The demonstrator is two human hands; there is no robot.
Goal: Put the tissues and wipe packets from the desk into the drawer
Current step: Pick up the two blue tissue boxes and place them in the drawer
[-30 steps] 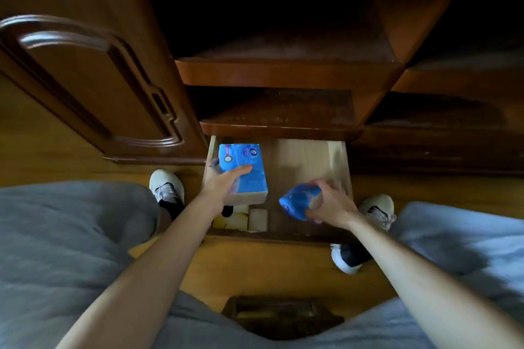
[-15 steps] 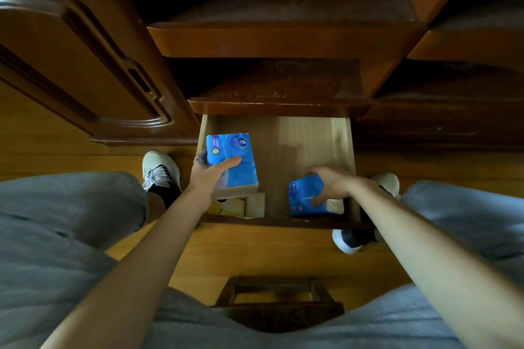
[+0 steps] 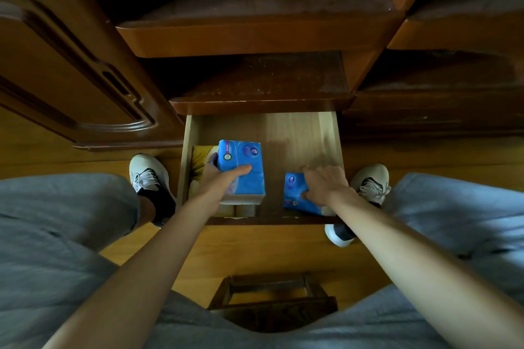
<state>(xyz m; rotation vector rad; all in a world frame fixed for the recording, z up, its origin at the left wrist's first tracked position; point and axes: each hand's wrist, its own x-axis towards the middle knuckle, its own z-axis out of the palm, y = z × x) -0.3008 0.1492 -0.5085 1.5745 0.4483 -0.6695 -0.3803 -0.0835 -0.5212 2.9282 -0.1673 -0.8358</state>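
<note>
The light wooden drawer (image 3: 329,136) stands pulled out below the dark desk. My left hand (image 3: 219,178) grips a large blue tissue pack (image 3: 243,167) over the drawer's left half, thumb on top and fingers round its left side. My right hand (image 3: 323,184) holds a smaller blue wipe packet (image 3: 293,190) down in the drawer's front right corner, fingers spread over it and thumb against its front. Pale rolls (image 3: 241,209) lie under the big pack at the drawer's front.
A yellow printed item (image 3: 200,161) lies against the drawer's left wall. A cabinet door (image 3: 71,71) hangs open on the left. Desk shelves (image 3: 255,34) overhang the drawer's back. My knees, white shoes (image 3: 146,173) and a dark wooden stool (image 3: 272,300) surround the drawer.
My right hand has brought the small packet down from above the drawer into its front right corner. The left hand has kept the big pack over the left side, a little lower.
</note>
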